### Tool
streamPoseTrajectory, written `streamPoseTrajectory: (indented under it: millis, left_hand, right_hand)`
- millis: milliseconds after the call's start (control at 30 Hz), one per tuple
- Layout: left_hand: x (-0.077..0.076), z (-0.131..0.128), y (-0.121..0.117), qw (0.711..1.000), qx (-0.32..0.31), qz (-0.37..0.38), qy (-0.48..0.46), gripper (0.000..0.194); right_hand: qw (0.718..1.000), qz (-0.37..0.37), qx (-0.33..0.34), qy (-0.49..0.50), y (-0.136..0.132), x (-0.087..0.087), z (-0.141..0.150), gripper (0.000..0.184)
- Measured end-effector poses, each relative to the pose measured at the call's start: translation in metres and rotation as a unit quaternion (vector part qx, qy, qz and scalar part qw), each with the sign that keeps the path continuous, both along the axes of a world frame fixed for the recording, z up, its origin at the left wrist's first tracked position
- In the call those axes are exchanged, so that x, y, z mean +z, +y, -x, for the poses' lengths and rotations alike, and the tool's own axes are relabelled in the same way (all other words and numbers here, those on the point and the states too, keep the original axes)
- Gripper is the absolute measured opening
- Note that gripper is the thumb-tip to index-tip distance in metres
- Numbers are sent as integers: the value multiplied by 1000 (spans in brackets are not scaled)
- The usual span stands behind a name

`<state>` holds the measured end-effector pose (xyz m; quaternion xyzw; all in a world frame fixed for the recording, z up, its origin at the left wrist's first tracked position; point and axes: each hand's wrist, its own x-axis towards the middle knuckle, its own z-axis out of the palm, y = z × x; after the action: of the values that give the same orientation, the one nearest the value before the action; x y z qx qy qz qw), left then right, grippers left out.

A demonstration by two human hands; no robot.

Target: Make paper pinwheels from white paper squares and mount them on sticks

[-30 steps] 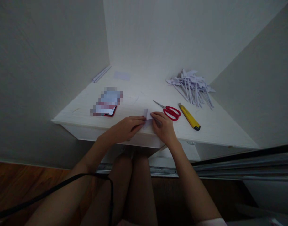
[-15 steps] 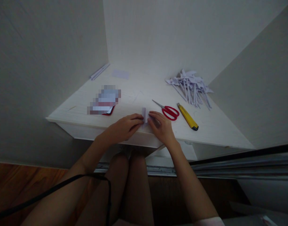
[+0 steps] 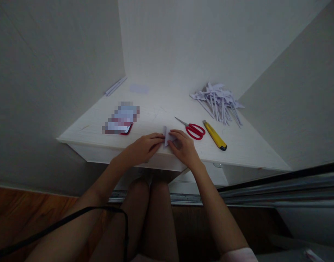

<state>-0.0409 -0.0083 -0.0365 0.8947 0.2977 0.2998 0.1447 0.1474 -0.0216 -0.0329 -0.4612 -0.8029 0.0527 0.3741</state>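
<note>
A small piece of white paper [image 3: 165, 134] with a narrow upright fold stands at the front edge of the white desk, between my two hands. My left hand [image 3: 145, 147] pinches its left side, fingers pressed together. My right hand [image 3: 184, 145] has its thumb and fingertips closed on the right side of the paper; part of the sheet shows between them. Just beyond my right hand lie red-handled scissors [image 3: 195, 131], blades pointing away to the left. A yellow utility knife [image 3: 214, 135] rests to the right of the scissors.
White paper sticks with flag-like ends [image 3: 218, 98] are piled at the back right. Rolled paper sticks [image 3: 115, 86] lie by the left wall, near a flat paper slip [image 3: 139, 88]. A phone-like item [image 3: 127, 130], mostly blurred out, is at left. Walls enclose the white desk [image 3: 161, 105].
My right hand has moved slightly left, closer to the left one, and its fingertips now meet the paper. The view has shifted a little.
</note>
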Motion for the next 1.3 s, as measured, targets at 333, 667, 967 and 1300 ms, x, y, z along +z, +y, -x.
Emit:
streamPoseTrajectory:
  millis: [333, 667, 967, 1300]
  left_hand:
    - [0, 0, -1, 1000, 11, -8, 12, 30]
    - [0, -1, -3, 999, 4, -36, 32, 28]
    - [-4, -1, -1, 996, 17, -70, 46, 29]
    - [-4, -3, 0, 997, 28, -64, 14, 29]
  right_hand:
    - [1000, 0, 6, 1, -1, 0, 0, 27]
    - [1000, 2, 15, 2, -2, -2, 1, 27]
    - [1000, -19, 23, -5, -1, -5, 0, 30]
    - [999, -26, 18, -12, -2, -6, 1, 31]
